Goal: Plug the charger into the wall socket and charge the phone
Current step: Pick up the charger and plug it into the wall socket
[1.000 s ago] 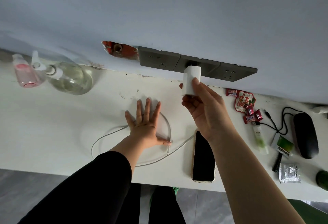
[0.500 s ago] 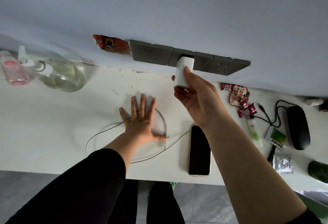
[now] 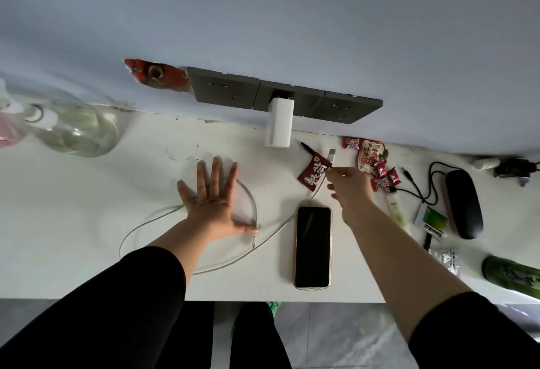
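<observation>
A white charger block (image 3: pixel 280 122) sticks out of the middle grey wall socket (image 3: pixel 306 100), with no hand on it. My right hand (image 3: pixel 349 186) is lower on the white desk, its fingers pinched on the white cable (image 3: pixel 271 235) close to its plug end (image 3: pixel 332 154), which points toward the wall. My left hand (image 3: pixel 214 200) lies flat, fingers spread, over the cable's loop. A black-screened phone (image 3: pixel 313 247) lies face up near the desk's front edge, between my two arms. Nothing is plugged into it.
Candy wrappers (image 3: pixel 314 171) and a snack bag (image 3: pixel 369 155) lie near my right hand. A glasses case (image 3: pixel 463 203), a black cord (image 3: pixel 423 186) and a green bottle (image 3: pixel 511 276) sit at the right. A clear spray bottle (image 3: pixel 73 129) stands at the left.
My right hand let go of the charger, which now sits in the socket, and dropped down to the cable's plug end. My left hand stayed flat on the loop.
</observation>
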### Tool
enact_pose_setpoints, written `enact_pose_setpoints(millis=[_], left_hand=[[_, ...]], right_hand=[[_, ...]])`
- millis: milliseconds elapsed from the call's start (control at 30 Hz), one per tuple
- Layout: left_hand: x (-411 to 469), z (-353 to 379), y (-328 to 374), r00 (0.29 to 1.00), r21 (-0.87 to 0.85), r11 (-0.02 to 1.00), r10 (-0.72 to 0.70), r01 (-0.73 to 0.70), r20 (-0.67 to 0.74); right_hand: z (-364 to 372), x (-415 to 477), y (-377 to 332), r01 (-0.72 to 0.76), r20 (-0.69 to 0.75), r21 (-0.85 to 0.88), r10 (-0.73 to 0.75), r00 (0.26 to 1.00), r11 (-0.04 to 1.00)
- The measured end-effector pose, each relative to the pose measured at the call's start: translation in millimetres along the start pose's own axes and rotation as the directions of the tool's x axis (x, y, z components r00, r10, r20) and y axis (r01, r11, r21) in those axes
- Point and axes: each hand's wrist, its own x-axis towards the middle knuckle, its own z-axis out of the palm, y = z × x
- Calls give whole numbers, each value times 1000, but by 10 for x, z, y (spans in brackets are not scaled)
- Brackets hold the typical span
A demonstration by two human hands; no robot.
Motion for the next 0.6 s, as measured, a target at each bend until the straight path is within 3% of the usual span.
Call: enact_pose_setpoints(millis=[100,167,233,300,400,600], left_hand=[[41,20,-2,1000,7,1000,1,-1,-14],[45,2,10,1000,5,1000,8,-7,-13],[37,0,23,1000,10,1000,10,-10,-9],[32,-4,24,1000,12,1000,2,-2,-8],[27,-11,17,1000,5,1000,-2,2,-12],[32,-11,9,1000,-8,1000,10,-10,-19]], right_hand=[[189,-55,-144,115,-64,17,-113,991,993],[302,-246,-255,125,129,238,-159,979,963],[405,-456,-299,-76,429,510,-177,886,857],[475,-615,-333,-272,578,629,-204,790,729],[515,-711,-432,-317,611,669,-254,750,672],[490,-712,-486,-302,593,696,-284,753,652]])
